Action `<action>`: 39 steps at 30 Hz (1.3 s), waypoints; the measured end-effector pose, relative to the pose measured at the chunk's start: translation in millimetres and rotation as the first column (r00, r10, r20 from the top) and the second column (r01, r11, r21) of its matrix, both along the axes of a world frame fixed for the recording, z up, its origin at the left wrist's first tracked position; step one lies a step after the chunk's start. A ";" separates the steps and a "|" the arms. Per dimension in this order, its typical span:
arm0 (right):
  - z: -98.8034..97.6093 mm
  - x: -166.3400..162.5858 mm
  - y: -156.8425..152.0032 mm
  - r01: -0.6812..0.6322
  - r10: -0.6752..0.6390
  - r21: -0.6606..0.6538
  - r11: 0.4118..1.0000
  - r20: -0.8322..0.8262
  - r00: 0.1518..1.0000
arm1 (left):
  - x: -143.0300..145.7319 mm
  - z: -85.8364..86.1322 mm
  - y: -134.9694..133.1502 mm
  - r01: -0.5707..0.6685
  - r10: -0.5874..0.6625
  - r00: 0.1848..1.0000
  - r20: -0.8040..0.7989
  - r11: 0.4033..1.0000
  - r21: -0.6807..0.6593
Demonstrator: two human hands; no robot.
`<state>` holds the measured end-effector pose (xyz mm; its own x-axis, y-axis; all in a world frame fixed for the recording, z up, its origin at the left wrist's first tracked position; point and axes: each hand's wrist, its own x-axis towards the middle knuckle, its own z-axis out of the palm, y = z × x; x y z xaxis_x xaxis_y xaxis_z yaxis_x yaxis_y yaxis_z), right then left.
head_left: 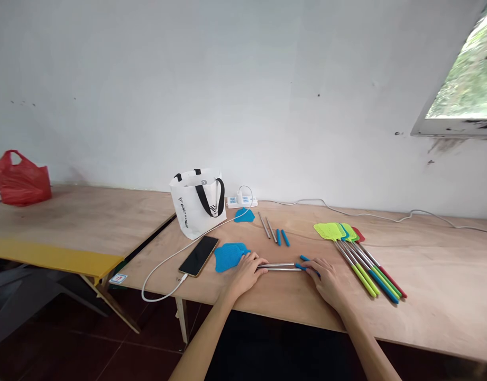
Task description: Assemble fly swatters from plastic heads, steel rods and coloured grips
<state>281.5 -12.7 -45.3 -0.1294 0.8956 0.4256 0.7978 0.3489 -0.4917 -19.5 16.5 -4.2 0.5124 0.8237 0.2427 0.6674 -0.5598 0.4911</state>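
Note:
My left hand (247, 273) is closed around the left ends of two thin metal rods (281, 267), close against a blue fly swatter head (229, 257). My right hand (325, 276) is pinched on a blue handle sleeve (300, 266) at the rods' right end. A second blue sleeve (304, 258) shows just beyond those fingers, partly covered. Whether either sleeve sits over a rod tip I cannot tell. Farther back lie two loose metal rods (267, 227), two blue sleeves (283, 237) and another blue swatter head (244, 215).
Several assembled fly swatters (362, 259) lie to the right. On the left are a phone (199, 256) with a white charging cable (151, 278) and a white tote bag (195, 211). A power strip (232, 202) sits by the wall. A red plastic bag (23, 180) stands on the neighbouring table.

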 end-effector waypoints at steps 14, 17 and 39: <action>4.5 -2.7 -3.2 0.014 -0.006 0.100 0.995 -0.079 0.997 | 0.9 -1.4 0.6 -0.006 0.003 0.999 0.046 0.999 0.053; 0.2 -2.0 -2.4 -0.026 0.034 0.133 0.991 -0.058 0.998 | 0.8 0.9 -1.1 -0.012 0.010 0.999 0.039 0.998 0.055; 7.8 -9.1 -6.3 -0.137 0.149 0.090 0.987 -0.152 0.977 | 1.5 -2.3 -0.3 0.091 -0.102 0.993 0.065 0.986 0.142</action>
<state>272.4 -19.0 -37.5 -0.1791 0.8359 0.5188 0.6513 0.4960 -0.5743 -18.0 16.2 -6.5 0.5649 0.7272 0.3901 0.5726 -0.6858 0.4493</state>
